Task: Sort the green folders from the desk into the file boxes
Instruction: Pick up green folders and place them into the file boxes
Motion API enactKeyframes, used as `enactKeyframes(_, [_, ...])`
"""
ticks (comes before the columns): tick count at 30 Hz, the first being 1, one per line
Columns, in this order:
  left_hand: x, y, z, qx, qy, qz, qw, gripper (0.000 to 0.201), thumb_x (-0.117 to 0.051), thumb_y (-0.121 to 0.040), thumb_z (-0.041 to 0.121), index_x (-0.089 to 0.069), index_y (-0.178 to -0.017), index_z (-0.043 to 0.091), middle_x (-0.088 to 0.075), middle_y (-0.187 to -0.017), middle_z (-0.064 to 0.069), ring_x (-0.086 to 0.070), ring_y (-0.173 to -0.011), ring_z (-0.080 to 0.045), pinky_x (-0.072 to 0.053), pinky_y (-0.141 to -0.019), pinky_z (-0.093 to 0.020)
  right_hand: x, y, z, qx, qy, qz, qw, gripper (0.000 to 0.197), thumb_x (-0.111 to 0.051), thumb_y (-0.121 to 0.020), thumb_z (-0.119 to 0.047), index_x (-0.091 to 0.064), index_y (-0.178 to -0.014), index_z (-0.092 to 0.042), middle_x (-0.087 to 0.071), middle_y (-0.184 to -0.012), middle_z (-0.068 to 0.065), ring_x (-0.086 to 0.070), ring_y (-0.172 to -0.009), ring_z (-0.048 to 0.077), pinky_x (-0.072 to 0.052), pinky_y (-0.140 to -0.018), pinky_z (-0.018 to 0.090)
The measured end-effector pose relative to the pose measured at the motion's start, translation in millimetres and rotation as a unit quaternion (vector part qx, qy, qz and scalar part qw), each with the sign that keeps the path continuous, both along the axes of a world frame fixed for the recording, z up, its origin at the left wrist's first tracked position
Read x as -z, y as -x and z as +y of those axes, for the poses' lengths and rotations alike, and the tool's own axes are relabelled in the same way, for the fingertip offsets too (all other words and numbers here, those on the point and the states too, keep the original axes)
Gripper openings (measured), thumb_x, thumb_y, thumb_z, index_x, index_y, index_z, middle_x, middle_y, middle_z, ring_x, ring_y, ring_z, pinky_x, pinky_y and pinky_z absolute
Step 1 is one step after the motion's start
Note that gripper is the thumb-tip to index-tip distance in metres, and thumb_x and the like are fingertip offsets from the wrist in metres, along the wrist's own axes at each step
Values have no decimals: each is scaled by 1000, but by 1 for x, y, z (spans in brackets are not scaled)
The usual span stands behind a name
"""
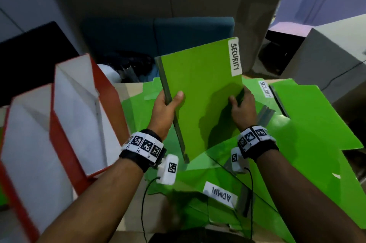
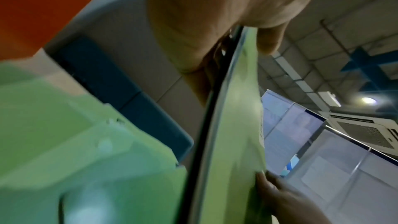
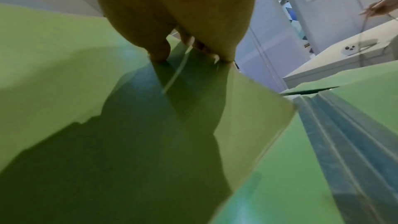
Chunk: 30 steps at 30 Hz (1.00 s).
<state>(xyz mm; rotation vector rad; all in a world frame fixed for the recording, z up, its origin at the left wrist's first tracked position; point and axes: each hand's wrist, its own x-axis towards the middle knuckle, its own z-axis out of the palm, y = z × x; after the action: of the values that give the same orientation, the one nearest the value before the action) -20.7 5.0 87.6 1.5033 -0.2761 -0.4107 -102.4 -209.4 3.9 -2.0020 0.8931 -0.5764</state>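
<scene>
I hold a green folder (image 1: 200,92) labelled SECURITY, raised and tilted above the desk. My left hand (image 1: 168,102) grips its dark spine edge, thumb on the front cover. My right hand (image 1: 240,104) pinches the folder's right edge, thumb on the front. The left wrist view shows the folder (image 2: 234,125) edge-on under my thumb. In the right wrist view its cover (image 3: 107,91) fills the frame below my fingers. Red and white file boxes (image 1: 65,116) stand at the left, their open tops facing me.
More green folders lie spread over the desk: one labelled ADMIN (image 1: 219,193) near me, another SECURITY one (image 1: 265,89) at the back right, a large one (image 1: 316,120) on the right. A teal seat (image 1: 158,32) and a grey partition stand behind the desk.
</scene>
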Motion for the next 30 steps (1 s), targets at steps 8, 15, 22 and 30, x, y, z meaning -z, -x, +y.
enactKeyframes(8, [-50,-43,56,-98,-80,-203,971,26,-56,-96,11,-67,-104,33,-69,-100,21,-62,-102,0,-50,-95,-30,-12,-31,28,-51,134,30,989,69,-59,-92,-27,-24,-150,-14,-44,-122,23,-44,-112,36,-35,-99,43])
enactKeyframes(15, [-80,-38,82,-228,3,-283,931,31,-38,-99,3,-60,-117,15,-66,-105,0,-60,-103,-5,-45,-100,-25,-75,-78,138,-297,128,-100,941,62,-41,-95,-48,-25,-149,-22,-24,-155,10,-22,-142,23,-23,-116,49])
enactKeyframes(22, [-136,-42,157,-352,33,-440,825,35,-34,-94,-10,-54,-119,6,-61,-104,-9,-59,-100,-5,-43,-94,-22,-136,-106,234,-493,194,-212,821,81,-49,-88,-59,-18,-151,-19,-9,-160,6,-9,-148,20,-21,-115,54])
enactKeyframes(30, [-170,-28,268,-421,-14,-525,740,35,-33,-92,-15,-49,-123,-16,-56,-121,-20,-54,-116,-29,-39,-105,-23,-142,-155,330,-518,156,-236,807,71,-64,-87,-40,-26,-147,-34,-20,-158,-2,-22,-144,14,-31,-109,33])
